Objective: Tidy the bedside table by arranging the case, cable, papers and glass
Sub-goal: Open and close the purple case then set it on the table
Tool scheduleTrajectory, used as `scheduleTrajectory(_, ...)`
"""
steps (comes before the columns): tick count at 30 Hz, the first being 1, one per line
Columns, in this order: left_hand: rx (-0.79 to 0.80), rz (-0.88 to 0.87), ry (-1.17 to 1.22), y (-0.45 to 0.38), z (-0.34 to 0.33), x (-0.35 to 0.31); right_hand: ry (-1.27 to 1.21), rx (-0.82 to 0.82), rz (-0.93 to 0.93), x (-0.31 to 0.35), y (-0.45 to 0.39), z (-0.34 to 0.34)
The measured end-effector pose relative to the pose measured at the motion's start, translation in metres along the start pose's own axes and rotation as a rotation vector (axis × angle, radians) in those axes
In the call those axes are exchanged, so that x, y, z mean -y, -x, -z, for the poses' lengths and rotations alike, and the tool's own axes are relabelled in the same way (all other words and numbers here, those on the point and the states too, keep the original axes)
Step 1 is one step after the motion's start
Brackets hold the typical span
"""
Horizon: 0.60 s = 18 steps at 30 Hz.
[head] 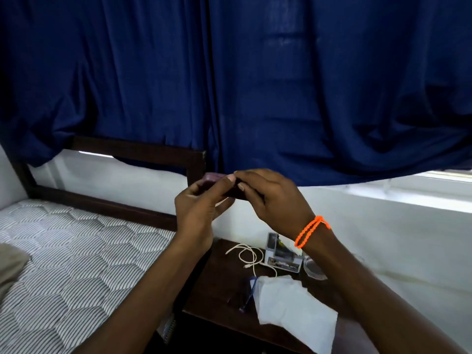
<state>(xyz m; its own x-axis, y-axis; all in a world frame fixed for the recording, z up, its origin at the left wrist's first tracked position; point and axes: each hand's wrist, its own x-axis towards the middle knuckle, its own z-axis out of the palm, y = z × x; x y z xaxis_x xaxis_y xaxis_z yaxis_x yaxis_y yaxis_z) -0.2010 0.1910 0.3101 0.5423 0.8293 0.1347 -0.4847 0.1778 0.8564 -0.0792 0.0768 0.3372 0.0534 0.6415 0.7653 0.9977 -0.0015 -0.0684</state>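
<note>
Both hands are raised above the bedside table (219,284), holding a small dark purplish case (213,178) between them. My left hand (201,208) grips it from below and my right hand (270,198), with an orange band at the wrist, pinches it from above. Most of the case is hidden by fingers. On the table lie a loose white cable (249,256), white papers (293,305) at the front edge, and a clear glass (313,267) partly behind my right forearm.
A small printed box (281,254) stands at the table's back, and blue-framed glasses (249,292) lie beside the papers. A bed with a patterned mattress (63,251) and dark headboard (143,152) is on the left. Blue curtains (281,85) hang behind.
</note>
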Motion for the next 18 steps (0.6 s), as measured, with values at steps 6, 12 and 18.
scheduleTrajectory(6, -0.006, -0.016, 0.076, 0.014, -0.021, -0.033, 0.160, -0.088, 0.102, 0.013, -0.015, 0.028)
scheduleTrajectory(12, -0.006, -0.020, 0.106, 0.027, -0.030, -0.046, 0.276, -0.104, 0.125, 0.023, -0.018, 0.035)
scheduleTrajectory(18, -0.011, 0.009, 0.138, 0.032, -0.039, -0.049, 0.349, -0.064, 0.085, 0.028, -0.018, 0.038)
